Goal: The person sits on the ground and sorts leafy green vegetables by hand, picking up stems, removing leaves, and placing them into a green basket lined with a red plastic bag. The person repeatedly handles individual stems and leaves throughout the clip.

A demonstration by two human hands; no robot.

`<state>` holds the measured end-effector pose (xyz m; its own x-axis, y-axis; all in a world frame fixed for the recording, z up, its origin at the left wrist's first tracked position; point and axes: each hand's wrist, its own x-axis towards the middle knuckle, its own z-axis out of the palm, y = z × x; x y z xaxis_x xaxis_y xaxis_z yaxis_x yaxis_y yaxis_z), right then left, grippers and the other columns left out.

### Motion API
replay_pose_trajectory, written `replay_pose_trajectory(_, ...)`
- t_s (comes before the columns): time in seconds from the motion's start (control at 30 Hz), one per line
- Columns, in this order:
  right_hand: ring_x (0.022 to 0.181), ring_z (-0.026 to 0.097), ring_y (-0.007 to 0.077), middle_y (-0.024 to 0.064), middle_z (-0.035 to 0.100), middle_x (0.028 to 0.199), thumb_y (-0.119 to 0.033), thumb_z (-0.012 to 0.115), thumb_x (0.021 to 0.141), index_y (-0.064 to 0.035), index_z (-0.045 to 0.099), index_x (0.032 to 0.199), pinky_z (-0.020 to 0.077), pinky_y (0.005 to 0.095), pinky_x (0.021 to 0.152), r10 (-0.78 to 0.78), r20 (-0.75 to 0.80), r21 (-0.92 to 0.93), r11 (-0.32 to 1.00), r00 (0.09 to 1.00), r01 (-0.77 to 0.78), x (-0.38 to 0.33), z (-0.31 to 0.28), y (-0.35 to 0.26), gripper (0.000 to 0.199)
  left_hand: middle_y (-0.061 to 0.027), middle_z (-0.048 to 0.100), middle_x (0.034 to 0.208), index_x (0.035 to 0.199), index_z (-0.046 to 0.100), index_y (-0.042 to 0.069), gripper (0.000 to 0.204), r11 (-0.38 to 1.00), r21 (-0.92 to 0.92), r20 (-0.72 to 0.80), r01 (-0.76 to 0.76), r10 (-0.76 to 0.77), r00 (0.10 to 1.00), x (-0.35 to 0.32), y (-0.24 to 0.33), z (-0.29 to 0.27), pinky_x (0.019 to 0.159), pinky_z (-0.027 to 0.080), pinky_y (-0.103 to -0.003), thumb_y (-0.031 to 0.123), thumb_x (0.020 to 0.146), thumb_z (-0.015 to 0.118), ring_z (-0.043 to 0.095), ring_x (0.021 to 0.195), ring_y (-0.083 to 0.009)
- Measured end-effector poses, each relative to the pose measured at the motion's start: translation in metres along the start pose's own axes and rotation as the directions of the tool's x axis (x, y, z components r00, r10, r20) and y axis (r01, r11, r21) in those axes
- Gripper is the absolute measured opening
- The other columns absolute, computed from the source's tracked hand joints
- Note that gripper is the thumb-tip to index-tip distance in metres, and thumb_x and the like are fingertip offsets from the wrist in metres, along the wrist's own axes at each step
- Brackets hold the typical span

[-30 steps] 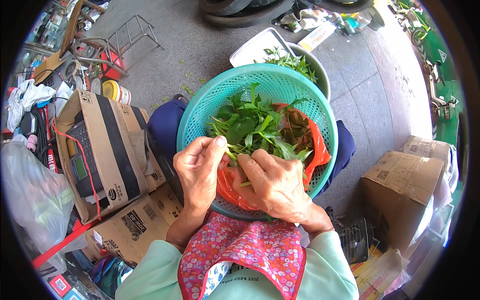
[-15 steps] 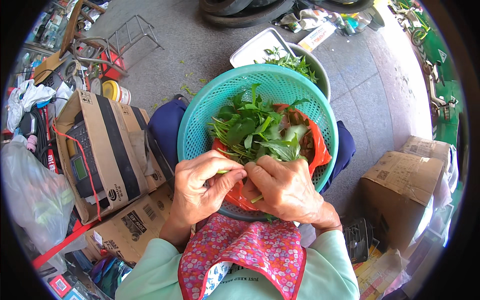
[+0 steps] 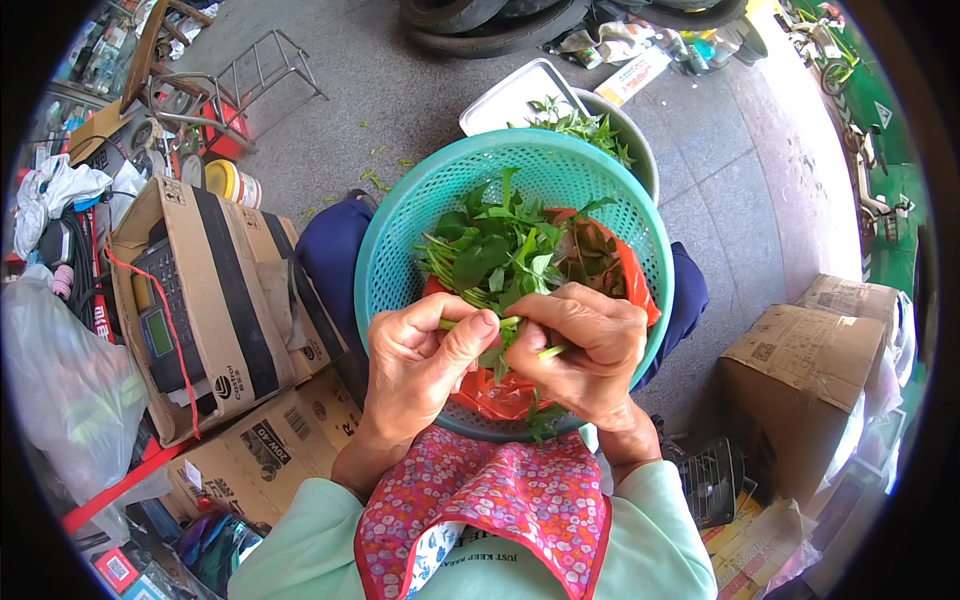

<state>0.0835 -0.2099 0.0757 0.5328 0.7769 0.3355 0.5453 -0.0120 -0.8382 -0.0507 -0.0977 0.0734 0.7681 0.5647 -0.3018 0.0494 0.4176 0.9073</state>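
Over the near side of a teal perforated basket (image 3: 395, 190), my left hand (image 3: 418, 375) pinches a green stem (image 3: 509, 322) between thumb and fingers. My right hand (image 3: 590, 350) is closed on the same stem or one beside it, and a cut or snapped end pokes out below its fingers. A heap of leafy greens (image 3: 490, 255) with long stems fills the basket's middle. Under it lies a red plastic bag (image 3: 640, 285), with darker, brownish leaves (image 3: 592, 258) at its right. A small leafy sprig (image 3: 543, 420) shows below my hands at the near rim.
Behind the basket stand a metal basin (image 3: 640, 150) with more greens and a white tray (image 3: 515, 95). Cardboard boxes flank me, one at left (image 3: 235, 310) holding a telephone-like device, one at right (image 3: 800, 360). Tyres (image 3: 490, 30) lie at the far side; a metal rack (image 3: 270, 75) stands far left.
Both hands have shifted, the right turning and rising slightly. The large leaves above my right hand are gone from there, showing the brownish leaves, and more leaf hangs below the hands.
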Motion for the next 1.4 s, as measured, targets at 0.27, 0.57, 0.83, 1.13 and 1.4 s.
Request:
replay_pose_trajectory(0.27, 0.051, 0.051, 0.0068, 0.0022, 0.061, 0.061, 0.004, 0.062, 0.075, 0.0007, 0.071, 0.077, 0.0385, 0.0229, 0.047, 0.269, -0.225, 0.138, 0.96, 0.936, -0.243, 0.003, -0.01, 0.008, 0.01, -0.0057, 0.063, 0.072, 0.087, 0.066, -0.003, 0.019, 0.998, -0.056, 0.042, -0.007, 0.01, 0.999, 0.002, -0.008, 0.004, 0.045, 0.032, -0.019, 0.014, 0.095, 0.063, 0.047, 0.054, -0.0044)
replay_pose_trajectory(0.57, 0.05, 0.051, 0.0081, 0.0042, 0.063, 0.071, 0.001, 0.053, 0.076, 0.0008, 0.066, 0.077, 0.0377, 0.0251, 0.046, 0.099, -0.383, -0.021, 0.993, 0.918, -0.115, 0.011, -0.047, -0.006, 0.013, -0.0015, 0.061, 0.071, 0.081, 0.066, 0.001, 0.021, 0.974, -0.211, -0.111, 0.08, -0.105, 0.988, 0.005, -0.021, -0.003, 0.046, 0.031, -0.018, 0.017, 0.095, 0.065, 0.046, 0.054, -0.0027)
replay_pose_trajectory(0.83, 0.048, 0.055, 0.0137, 0.0024, 0.054, 0.067, -0.005, 0.075, 0.069, 0.0028, 0.066, 0.102, 0.0433, 0.0282, 0.04, -0.287, -0.005, -0.421, 0.869, 0.958, 0.259, -0.008, 0.016, 0.006, 0.035, -0.0015, 0.063, 0.072, 0.08, 0.067, 0.002, 0.022, 0.957, -0.281, -0.142, 0.074, -0.118, 0.983, 0.003, -0.01, 0.004, 0.045, 0.03, -0.019, 0.018, 0.095, 0.064, 0.045, 0.053, -0.0023)
replay_pose_trajectory(1.13, 0.048, 0.054, 0.0124, 0.0011, 0.052, 0.067, -0.013, 0.079, 0.065, 0.0039, 0.064, 0.099, 0.0423, 0.0273, 0.039, -0.39, 0.034, -0.413, 0.833, 0.92, 0.368, 0.0, 0.014, 0.006, 0.041, -0.001, 0.06, 0.07, 0.079, 0.065, 0.002, 0.023, 0.911, -0.387, -0.082, 0.146, -0.192, 0.978, 0.0, -0.004, 0.006, 0.046, 0.029, -0.019, 0.019, 0.095, 0.063, 0.044, 0.054, -0.0024)
replay_pose_trajectory(1.4, 0.047, 0.053, 0.0139, 0.0011, 0.058, 0.068, 0.0, 0.07, 0.067, -0.0053, 0.068, 0.082, 0.044, 0.0276, 0.044, -0.371, -0.22, -0.379, 0.885, 0.902, 0.271, 0.011, -0.006, -0.007, 0.015, 0.0002, 0.052, 0.064, 0.077, 0.059, 0.003, 0.027, 0.722, -0.538, 0.38, 0.436, -0.254, 0.889, 0.017, -0.008, 0.008, 0.047, 0.027, -0.02, 0.021, 0.098, 0.058, 0.041, 0.051, -0.0039)
